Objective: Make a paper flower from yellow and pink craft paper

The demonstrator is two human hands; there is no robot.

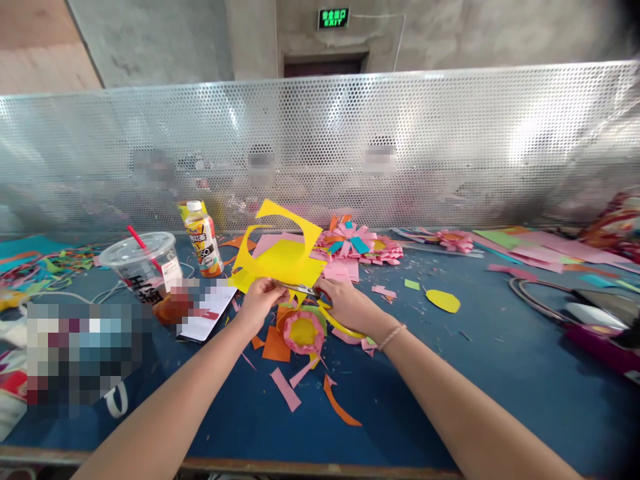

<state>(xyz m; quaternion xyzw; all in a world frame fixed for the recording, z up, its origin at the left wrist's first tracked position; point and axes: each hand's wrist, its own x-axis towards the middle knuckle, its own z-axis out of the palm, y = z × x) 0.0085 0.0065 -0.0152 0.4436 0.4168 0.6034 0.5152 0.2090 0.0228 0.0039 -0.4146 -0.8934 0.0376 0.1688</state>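
Note:
My left hand [264,300] pinches the near edge of a sheet of yellow paper [280,263], which has a large round hole cut out of its far part. Scissors with yellow handles [345,327] are gripped in my right hand [345,303]. Their blades lie along the paper's near edge and reach to the left fingertips; how far apart they are I cannot make out. Just below the hands rests a pink paper flower with a yellow centre [303,333]. Beside it lies an orange paper piece [277,345].
A lidded plastic cup [140,267] with a red straw and a bottle [203,243] stand at the left. Pink paper flowers [353,240] lie behind the hands. A yellow paper oval [443,301] is to the right. A perforated metal panel [450,147] closes off the blue table's back.

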